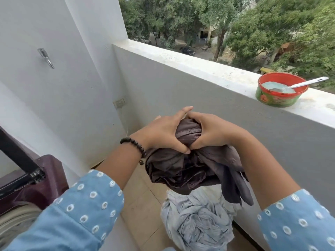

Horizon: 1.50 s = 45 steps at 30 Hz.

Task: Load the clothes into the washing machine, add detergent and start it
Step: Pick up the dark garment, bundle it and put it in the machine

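The person stands on a balcony beside a low grey wall (208,98) with a white flat top. Both hands are up in front of this wall, close together, and they hold a bunched-up dark brown cloth (188,169). The left hand (163,133) grips the top of the bundle from the left side, with its thumb pressed into the cloth and its first finger sticking out straight past it. The right hand (210,131) grips the same knot of cloth from the right side, fingers curled tight around it. The two thumbs almost touch at the front. The cloth runs up and down: its squeezed top pokes up between the hands, and the rest hangs down loose below them, with one long flap pointing down on the right side. Under the hanging cloth, at the foot of the wall, sits a heap of pale grey-blue clothes (195,220) on the tan tiled floor (143,196). On top of the wall, far to the right of the hands, stands a round red and green tub (279,100) with pale blue powder in it and a white spoon (304,83) leaning out over its rim. Away from the wall, on the far left, is the dark purple washing machine (41,183), with its black lid (18,158) lifted up. The left wrist wears a dark bead bracelet (135,144), and both arms have blue sleeves (87,211) with small white rings on them.
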Tool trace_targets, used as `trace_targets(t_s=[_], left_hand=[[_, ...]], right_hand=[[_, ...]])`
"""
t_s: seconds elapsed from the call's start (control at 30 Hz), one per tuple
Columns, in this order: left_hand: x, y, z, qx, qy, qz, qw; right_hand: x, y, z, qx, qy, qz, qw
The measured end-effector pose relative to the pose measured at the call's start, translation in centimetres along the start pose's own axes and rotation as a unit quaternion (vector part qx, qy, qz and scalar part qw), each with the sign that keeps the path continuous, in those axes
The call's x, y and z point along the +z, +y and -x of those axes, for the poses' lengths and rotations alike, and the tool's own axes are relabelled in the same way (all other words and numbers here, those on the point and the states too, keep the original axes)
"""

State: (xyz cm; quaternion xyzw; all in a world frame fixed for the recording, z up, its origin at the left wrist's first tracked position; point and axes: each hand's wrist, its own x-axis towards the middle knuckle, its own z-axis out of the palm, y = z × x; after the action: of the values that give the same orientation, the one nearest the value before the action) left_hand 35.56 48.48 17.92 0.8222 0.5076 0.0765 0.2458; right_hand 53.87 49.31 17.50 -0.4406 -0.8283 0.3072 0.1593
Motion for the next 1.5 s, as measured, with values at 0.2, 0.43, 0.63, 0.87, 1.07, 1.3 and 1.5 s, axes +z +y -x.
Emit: trace_targets(t_s=[0.2,0.43,0.63,0.87,1.07,1.3,1.5], left_hand=[[-0.6,0.9,0.1,0.042,0.040,0.132,0.990],[-2.5,0.3,0.3,0.040,0.109,0.360,0.926],[-2.8,-0.8,1.2,-0.005,0.209,0.497,0.842],[-3.2,-2.3,2.9,-0.017,0.207,0.513,0.833],[-3.5,-1.7,2.8,0.020,0.263,0.559,0.786],[-3.0,-2.6,1.8,0.030,0.359,0.629,0.688],[-0.2,-4.2,0.8,-0.055,0.443,0.700,0.558]], right_hand=[[-2.2,3.5,1.3,0.004,-0.184,-0.242,0.953],[0.8,7.3,2.2,0.019,-0.203,-0.395,0.896],[2.4,7.3,2.1,0.039,-0.174,-0.379,0.908],[0.6,5.3,1.7,0.068,0.053,-0.291,0.953],[-0.4,4.8,2.6,-0.015,0.037,-0.406,0.913],[1.0,7.7,4.0,-0.046,-0.170,-0.400,0.900],[3.8,5.6,3.3,0.008,-0.010,-0.420,0.907]])
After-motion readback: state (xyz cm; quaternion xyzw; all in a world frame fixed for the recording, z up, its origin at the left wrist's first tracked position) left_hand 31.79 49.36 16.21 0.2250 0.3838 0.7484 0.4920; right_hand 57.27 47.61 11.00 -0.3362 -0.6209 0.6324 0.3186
